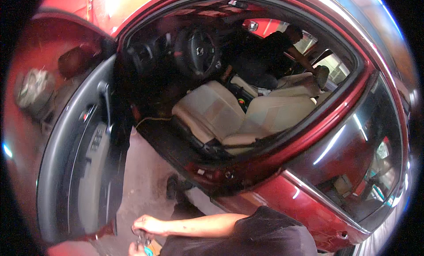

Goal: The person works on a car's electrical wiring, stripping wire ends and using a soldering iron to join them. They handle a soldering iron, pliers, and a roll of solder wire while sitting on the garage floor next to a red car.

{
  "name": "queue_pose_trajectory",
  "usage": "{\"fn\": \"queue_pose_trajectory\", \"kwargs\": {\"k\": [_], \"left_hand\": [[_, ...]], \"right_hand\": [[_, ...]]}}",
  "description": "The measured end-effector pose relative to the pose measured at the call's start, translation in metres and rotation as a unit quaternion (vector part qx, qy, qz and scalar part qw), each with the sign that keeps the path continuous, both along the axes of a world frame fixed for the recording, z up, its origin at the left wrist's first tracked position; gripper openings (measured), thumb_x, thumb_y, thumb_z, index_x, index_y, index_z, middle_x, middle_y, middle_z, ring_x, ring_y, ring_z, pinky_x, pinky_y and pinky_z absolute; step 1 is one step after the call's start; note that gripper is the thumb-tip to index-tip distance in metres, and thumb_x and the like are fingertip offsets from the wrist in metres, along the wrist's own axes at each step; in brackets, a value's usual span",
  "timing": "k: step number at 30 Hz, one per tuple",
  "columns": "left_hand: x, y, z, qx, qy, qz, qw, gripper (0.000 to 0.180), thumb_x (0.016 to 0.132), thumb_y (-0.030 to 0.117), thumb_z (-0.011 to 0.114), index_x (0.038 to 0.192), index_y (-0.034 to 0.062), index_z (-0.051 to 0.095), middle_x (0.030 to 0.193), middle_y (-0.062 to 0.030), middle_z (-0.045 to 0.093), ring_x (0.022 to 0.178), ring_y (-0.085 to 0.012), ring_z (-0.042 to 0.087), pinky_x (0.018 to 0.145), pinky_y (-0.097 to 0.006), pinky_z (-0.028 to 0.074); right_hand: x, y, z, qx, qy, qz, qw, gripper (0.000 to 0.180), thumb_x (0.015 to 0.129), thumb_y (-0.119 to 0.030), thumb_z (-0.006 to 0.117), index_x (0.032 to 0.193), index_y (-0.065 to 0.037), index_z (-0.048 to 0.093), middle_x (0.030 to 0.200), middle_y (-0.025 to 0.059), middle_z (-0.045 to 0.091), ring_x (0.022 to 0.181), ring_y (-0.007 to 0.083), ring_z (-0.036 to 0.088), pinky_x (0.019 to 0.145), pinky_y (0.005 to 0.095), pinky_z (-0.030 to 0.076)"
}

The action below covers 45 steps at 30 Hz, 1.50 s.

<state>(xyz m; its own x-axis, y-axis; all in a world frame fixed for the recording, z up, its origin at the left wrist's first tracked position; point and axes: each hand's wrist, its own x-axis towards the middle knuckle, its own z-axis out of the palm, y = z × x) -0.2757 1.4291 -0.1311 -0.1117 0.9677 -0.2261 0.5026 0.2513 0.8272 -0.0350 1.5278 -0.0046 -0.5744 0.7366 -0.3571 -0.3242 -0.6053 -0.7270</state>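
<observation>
Right hand [148,225] at the bottom edge, forearm coming in from the lower right across a black shirt [265,234]. Fingers [140,231] curled down and pinched on a small bunch of dark metal keys [142,241] – a dangling cluster, greyish, with a bit of blue at the bottom; details too small to tell. Left hand [134,250] only partly in view just below the keys, at the frame edge – fingers seem to touch the bunch, how far closed I cannot tell.

Just left of the fingers stands the open dark red car door with grey inner panel [84,167]. Above the fingers, bare concrete floor [145,176], a black shoe [173,187], then the red door sill [212,172]. Further up, the beige driver's seat [216,112] and black steering wheel [198,50]. Another person in a dark top [265,57] leans in from the far side.
</observation>
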Motion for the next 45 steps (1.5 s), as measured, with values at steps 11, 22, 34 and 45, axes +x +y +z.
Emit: {"fn": "queue_pose_trajectory", "kwargs": {"k": [11,22,34,45], "left_hand": [[0.087,0.088,0.091,-0.085,-0.156,0.042,0.983,0.030,0.086,0.006,0.059,0.113,-0.0049,0.062,0.096,-0.0084,0.063,0.082,-0.0175,0.060,0.070,-0.030,0.049],[0.138,0.168,0.120,-0.059,-0.109,-0.062,0.990,0.024,0.088,0.008,0.060,0.108,-0.0056,0.066,0.097,-0.0099,0.066,0.083,-0.0185,0.062,0.072,-0.029,0.050],[0.165,0.254,0.151,-0.100,-0.126,-0.257,0.953,0.026,0.086,0.001,0.056,0.110,-0.0044,0.065,0.106,-0.0154,0.069,0.097,-0.0230,0.066,0.089,-0.032,0.051],[0.191,0.270,0.103,-0.110,-0.163,-0.319,0.927,0.028,0.082,-0.004,0.058,0.108,-0.0010,0.068,0.094,-0.0104,0.068,0.081,-0.0193,0.064,0.072,-0.032,0.052]], "right_hand": [[0.080,0.090,0.008,0.143,-0.018,0.208,0.968,0.045,0.081,-0.033,0.076,0.114,-0.006,0.062,0.094,0.0100,0.065,0.079,0.0198,0.059,0.072,0.0345,0.048],[0.106,0.124,-0.016,0.442,-0.255,0.153,0.846,0.046,0.091,-0.033,0.065,0.122,0.000,0.061,0.117,0.0168,0.066,0.104,0.0301,0.063,0.094,0.0398,0.048],[0.111,0.148,-0.041,0.157,-0.377,-0.145,0.901,0.048,0.094,-0.047,0.057,0.095,0.001,0.061,0.072,0.0162,0.063,0.068,0.0249,0.061,0.064,0.0437,0.048],[0.100,0.143,0.017,-0.027,-0.056,-0.250,0.966,0.039,0.098,-0.041,0.054,0.082,-0.006,0.061,0.063,-0.0007,0.054,0.047,0.0065,0.044,0.039,0.0240,0.031]]}}
